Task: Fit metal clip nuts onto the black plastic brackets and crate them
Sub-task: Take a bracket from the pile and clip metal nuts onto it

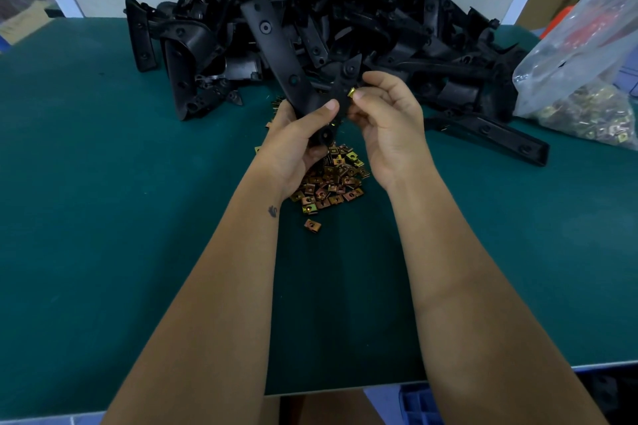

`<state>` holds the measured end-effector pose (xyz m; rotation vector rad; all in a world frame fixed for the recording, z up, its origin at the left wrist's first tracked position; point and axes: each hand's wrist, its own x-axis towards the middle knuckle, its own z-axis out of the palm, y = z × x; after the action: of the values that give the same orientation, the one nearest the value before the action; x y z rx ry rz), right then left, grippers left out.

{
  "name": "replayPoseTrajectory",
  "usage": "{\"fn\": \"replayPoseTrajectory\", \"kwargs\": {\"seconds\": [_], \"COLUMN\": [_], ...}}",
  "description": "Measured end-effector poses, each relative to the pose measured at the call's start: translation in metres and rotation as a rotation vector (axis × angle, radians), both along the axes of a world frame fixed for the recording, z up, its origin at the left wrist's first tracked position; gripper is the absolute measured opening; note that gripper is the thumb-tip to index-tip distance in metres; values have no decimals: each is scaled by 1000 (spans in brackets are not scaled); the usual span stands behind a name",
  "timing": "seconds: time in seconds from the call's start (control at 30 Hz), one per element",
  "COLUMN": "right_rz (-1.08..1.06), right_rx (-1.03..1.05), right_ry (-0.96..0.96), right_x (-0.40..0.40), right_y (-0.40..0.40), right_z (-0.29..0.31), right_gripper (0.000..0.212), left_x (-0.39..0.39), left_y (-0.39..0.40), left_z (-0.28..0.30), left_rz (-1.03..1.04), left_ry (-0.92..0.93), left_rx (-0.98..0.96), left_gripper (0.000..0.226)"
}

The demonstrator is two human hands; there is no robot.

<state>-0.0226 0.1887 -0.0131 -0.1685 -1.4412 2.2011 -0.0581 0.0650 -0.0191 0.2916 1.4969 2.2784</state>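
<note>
Left hand (297, 138) grip curls round a black plastic bracket (276, 45); right hand (386, 121) grip pinches a metal clip nut (352, 92); a clear bag (583, 69) holds more nuts.

The flat bench top (103, 183) is dark green, and the big pile of plastic brackets (328, 10) on it is all black. The little metal clip nuts (331, 179) in a heap are gold and brown with a shine. The clear plastic bag (583, 55) shows red inside near its top and gold bits at its bottom, and a blue plastic crate (419, 405) peeks out under the bench.
</note>
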Motion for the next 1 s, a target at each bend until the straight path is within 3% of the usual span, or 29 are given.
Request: {"fn": "replayPoseTrajectory", "kwargs": {"seconds": [0.17,0.43,1.0], "right_rz": [23,11,11], "right_rx": [-42,-143,-91], "right_ry": [18,21,16], "right_x": [-1,0,1], "right_y": [-1,0,-1], "right_z": [0,0,1], "right_gripper": [23,23,26], "left_x": [0,-1,-3], "left_y": [1,2,2], "left_z": [-1,-3,-6], "left_rz": [19,16,4], "left_ry": [35,14,62], "left_rx": [-22,15,-103], "left_gripper": [49,41,48]}}
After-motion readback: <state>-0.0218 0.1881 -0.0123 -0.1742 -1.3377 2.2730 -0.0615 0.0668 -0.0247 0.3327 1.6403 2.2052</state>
